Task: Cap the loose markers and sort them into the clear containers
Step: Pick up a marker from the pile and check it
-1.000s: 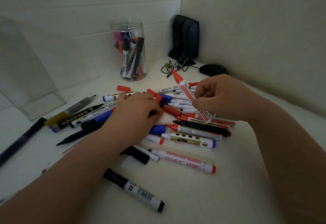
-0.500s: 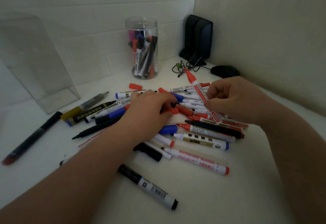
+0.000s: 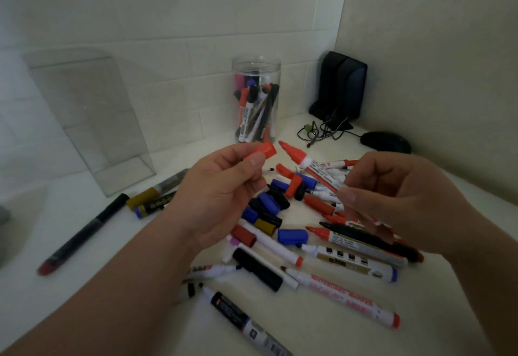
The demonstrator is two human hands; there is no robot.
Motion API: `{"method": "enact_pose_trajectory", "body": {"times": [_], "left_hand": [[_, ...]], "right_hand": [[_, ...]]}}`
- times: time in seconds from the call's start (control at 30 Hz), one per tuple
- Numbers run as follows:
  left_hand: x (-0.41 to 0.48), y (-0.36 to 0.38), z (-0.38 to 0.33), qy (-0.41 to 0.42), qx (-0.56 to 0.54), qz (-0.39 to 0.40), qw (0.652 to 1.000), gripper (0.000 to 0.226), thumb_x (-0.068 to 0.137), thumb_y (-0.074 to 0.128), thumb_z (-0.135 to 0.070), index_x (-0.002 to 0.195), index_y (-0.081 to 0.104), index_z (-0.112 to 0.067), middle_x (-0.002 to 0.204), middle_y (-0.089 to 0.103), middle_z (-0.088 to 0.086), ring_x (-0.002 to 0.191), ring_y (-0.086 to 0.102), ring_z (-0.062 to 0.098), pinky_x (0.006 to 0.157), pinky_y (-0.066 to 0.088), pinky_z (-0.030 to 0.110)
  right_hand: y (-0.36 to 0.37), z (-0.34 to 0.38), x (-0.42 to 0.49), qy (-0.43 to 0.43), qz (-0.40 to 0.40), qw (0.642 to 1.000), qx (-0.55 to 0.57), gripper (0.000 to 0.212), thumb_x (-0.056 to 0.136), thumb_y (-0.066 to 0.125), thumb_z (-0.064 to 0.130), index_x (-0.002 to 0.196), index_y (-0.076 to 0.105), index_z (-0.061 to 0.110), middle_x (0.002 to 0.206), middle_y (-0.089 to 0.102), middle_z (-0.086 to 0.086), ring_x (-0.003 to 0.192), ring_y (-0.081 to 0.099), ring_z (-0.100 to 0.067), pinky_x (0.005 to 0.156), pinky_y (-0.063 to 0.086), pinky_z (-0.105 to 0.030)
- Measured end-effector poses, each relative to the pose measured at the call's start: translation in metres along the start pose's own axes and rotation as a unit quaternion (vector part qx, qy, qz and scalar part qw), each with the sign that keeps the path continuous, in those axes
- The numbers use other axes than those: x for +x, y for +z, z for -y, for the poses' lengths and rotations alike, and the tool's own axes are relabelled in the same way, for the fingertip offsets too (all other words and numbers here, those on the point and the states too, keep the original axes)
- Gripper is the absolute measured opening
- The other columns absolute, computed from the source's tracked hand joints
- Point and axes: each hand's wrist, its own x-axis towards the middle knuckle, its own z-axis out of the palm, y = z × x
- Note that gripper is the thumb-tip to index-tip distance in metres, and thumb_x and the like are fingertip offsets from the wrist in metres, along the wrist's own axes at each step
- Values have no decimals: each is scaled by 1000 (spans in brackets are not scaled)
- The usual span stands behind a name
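Plastic of the red marker (image 3: 311,166) and red cap (image 3: 262,151) looked light, stiff and rather slippery, so the right hand (image 3: 398,201) gripped the barrel low while the left hand (image 3: 224,196) pinched the cap's rear end, both above the marker pile (image 3: 280,201).

We see a smooth, matt red plastic cap (image 3: 260,152) pinched in the left hand (image 3: 221,196). The marker (image 3: 314,169) gripped by the right hand (image 3: 398,201) has a glossy white plastic barrel with a printed label. At upper centre, the jar (image 3: 256,75) is clear, shiny plastic. The box (image 3: 84,120) at left is clear too, though faintly hazy. Our table (image 3: 322,336) looks white and matt. The wall tiles (image 3: 168,19) carry a soft sheen. At upper right, the speaker (image 3: 340,83) and mouse (image 3: 385,141) look like dull black plastic.
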Motion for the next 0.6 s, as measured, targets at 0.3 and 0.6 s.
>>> {"method": "enact_pose_trajectory", "body": {"times": [0.3,0.6], "left_hand": [[-5,2,-2,4,31,36,999,28,79,64,-14,104,70,-2,74,64,3,66,55,12,68,53,23],[-10,6,-1,-1,74,30,997,39,74,71,-29,98,70,2,64,55,10,57,49,19,56,49,26]], "right_hand": [[-3,-2,-1,-6,37,999,-26,13,74,74,23,79,67,13,58,68,-2,43,56,-7,44,44,-14],[8,0,-6,-83,-36,981,-174,22,72,56,56,90,56,43,95,64,24,77,66,-6,59,51,-13]]}}
